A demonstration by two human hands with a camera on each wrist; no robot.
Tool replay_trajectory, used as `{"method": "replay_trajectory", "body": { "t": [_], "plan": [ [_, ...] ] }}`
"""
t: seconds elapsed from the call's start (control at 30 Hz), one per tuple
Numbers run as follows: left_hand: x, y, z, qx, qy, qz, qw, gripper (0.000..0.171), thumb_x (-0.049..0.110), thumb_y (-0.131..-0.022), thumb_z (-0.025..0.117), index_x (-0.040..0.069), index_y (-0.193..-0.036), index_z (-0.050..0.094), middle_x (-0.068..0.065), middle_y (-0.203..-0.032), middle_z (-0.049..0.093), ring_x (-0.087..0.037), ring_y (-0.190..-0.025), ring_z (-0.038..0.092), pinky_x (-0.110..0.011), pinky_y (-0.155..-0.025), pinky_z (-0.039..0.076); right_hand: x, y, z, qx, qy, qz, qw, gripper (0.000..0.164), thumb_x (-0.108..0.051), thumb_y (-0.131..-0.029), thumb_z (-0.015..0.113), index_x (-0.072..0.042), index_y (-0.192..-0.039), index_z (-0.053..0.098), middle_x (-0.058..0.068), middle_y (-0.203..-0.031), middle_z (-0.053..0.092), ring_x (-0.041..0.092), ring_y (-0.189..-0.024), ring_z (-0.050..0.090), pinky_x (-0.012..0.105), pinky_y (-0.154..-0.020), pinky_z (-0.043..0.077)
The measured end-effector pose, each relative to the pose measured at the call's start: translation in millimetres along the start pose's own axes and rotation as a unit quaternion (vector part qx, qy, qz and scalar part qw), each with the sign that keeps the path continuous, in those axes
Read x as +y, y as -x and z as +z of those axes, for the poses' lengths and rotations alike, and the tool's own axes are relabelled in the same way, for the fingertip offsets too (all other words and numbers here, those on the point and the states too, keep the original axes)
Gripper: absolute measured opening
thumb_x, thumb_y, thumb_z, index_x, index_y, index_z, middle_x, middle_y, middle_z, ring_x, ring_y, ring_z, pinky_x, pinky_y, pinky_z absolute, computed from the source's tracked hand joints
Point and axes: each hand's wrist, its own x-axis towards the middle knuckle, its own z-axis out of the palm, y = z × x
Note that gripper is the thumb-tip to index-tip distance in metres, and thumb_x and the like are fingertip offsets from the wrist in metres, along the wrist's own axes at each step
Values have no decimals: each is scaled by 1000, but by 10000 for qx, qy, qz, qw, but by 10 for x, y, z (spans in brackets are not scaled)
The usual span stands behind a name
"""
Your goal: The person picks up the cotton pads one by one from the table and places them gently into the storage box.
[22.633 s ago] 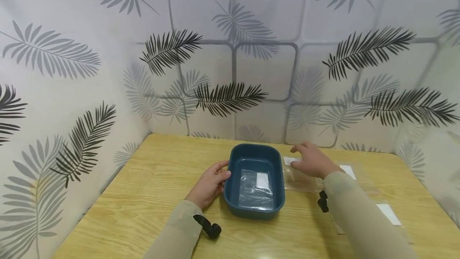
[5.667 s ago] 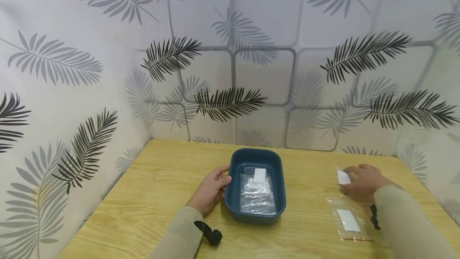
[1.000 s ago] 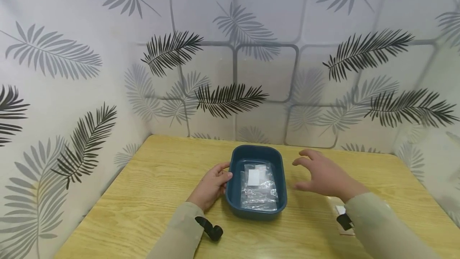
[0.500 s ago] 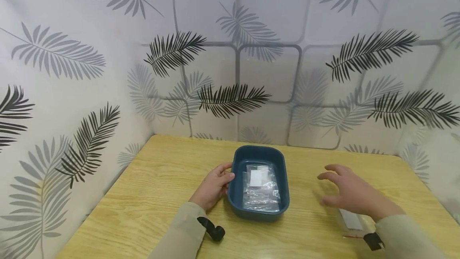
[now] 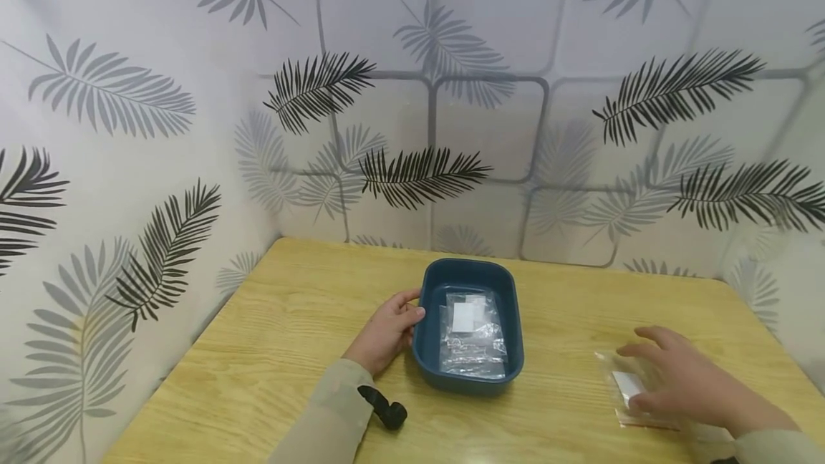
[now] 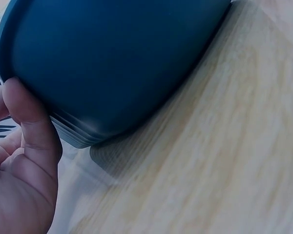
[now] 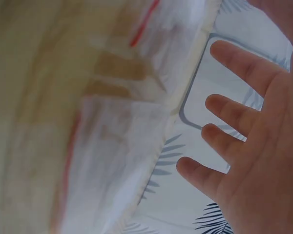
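My left hand (image 5: 385,329) grips the left rim of a dark blue plastic bin (image 5: 468,384), its thumb at the rim. In the left wrist view the thumb and curled fingers meet the bin wall (image 6: 112,58). Several clear zip bags (image 5: 473,346) with white labels lie overlapped inside the bin. Over at the right, my right hand (image 5: 696,385), slightly blurred, hovers above a clear zip bag (image 5: 627,387) with a white label and red seal line. Its fingers are spread and hold nothing. The right wrist view has two bags with red lines, one bag (image 7: 117,151) nearer.
A light wood-grain table (image 5: 290,321) carries everything. Behind it and at the left stand walls with a leaf-pattern covering (image 5: 483,220). A black wrist strap (image 5: 383,407) sits on the left sleeve.
My right hand has moved from beside the bin to the right and nearer, over the bags on the table. The left hand stays on the bin. More bags lie in the bin than earlier.
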Motion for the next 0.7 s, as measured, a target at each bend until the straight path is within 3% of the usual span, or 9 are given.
{"method": "replay_trajectory", "body": {
  "t": [0.3,0.7],
  "plan": [
    [-10,-4,8,21,15,-46,10000,53,13,-105,57,7,-154,39,-13,-104,54,-16,-74,54,-27,-66,51,22,141,51,-78,152,122,9998,72,-62,-60,89,-27,-120,71,26,-141,47,54,-125,41,74,-87,41],
    [2,-6,-14,17,-24,-9,10000,53,14,-105,56,7,-155,38,-13,-105,55,-16,-73,54,-27,-65,51,0,124,57,-125,405,60,9991,69,-64,-63,87,-22,-116,73,24,-137,52,56,-126,40,73,-91,40]
  ]
}}
